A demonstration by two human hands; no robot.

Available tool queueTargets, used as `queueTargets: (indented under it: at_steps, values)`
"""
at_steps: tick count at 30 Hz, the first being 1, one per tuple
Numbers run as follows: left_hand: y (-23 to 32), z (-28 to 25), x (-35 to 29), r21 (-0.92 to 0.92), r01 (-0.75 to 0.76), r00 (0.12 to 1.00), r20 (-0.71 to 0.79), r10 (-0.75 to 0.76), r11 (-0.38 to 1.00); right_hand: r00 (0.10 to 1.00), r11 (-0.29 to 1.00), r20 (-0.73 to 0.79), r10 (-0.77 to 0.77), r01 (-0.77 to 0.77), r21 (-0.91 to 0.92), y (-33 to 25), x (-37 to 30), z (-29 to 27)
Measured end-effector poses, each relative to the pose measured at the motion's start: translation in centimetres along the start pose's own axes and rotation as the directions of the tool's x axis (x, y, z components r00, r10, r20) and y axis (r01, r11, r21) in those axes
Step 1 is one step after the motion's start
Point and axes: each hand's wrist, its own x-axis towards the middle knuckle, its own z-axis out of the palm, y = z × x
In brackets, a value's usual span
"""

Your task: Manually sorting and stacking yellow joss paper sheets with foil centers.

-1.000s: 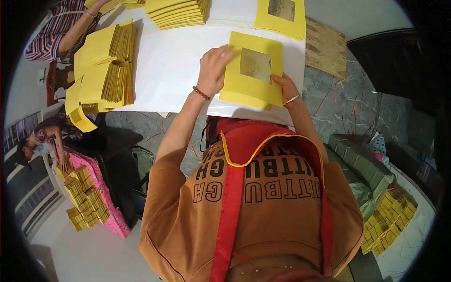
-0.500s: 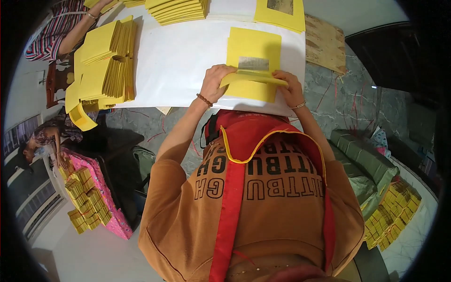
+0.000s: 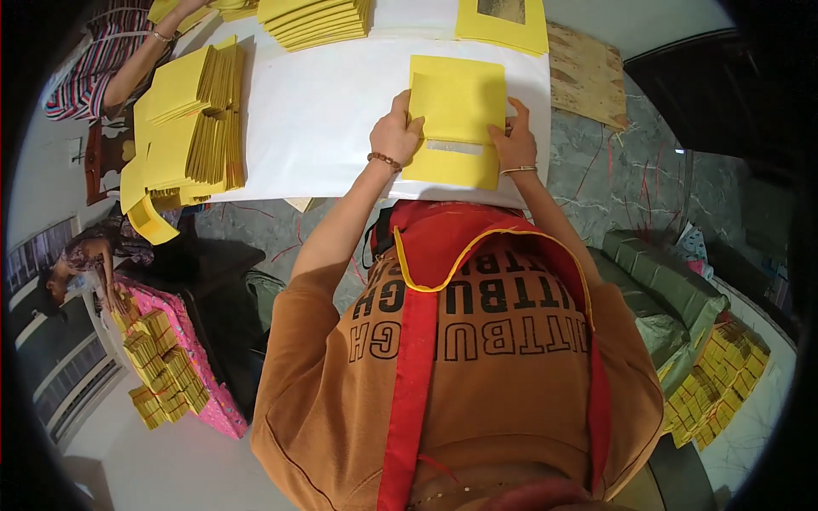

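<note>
A folded yellow paper sheet (image 3: 457, 102) lies on the white table in front of me, its upper part flat over the far end. A strip of a silver-grey patch (image 3: 453, 147) shows just below the fold edge; the rest of it is covered. My left hand (image 3: 397, 134) grips the sheet's left edge, thumb on top near the fold edge. My right hand (image 3: 515, 140) holds the right edge with its thumb on the paper and fingers bent at the side.
Stacks of folded yellow paper (image 3: 183, 111) stand at the table's left, another stack (image 3: 313, 21) at the far side. Yellow sheets with a grey patch (image 3: 501, 25) lie at the far right. A co-worker's arm (image 3: 141, 68) reaches in at far left. A plywood board (image 3: 585, 75) adjoins the table's right edge.
The raised flap has been turned away from me and now lies flat, covering most of the silver-grey patch. Both hands have shifted along the sheet's sides, fingers pointing farther forward.
</note>
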Motion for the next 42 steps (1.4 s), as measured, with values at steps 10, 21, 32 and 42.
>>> queueTargets:
  at_steps: [10, 21, 32, 42]
  values:
    - [1.2, -0.4, -0.2, 0.251, -0.143, 0.989, -0.009, 0.15, 0.957, 0.992, 0.988, -0.03, 0.119, -0.121, -0.098, -1.7, 0.3, -0.3]
    - [0.9, 2.7, -0.4, 0.43, -0.695, 0.718, 0.376, 0.585, 0.577, 0.946, 0.887, -0.116, -0.303, 0.236, -0.398, -2.9, -1.3, 0.4]
    - [1.4, 1.6, 0.9, 0.353, -0.774, 0.632, 0.41, 0.657, 0.525, 0.864, 0.695, 0.347, -0.364, 0.5, -0.516, 0.4, -2.2, 1.7]
    - [3.4, -0.2, 4.4, 0.192, -0.656, 0.726, 0.427, 0.54, 0.73, 0.959, 0.919, -0.012, -0.284, 0.276, 0.281, 0.1, -3.5, 0.3]
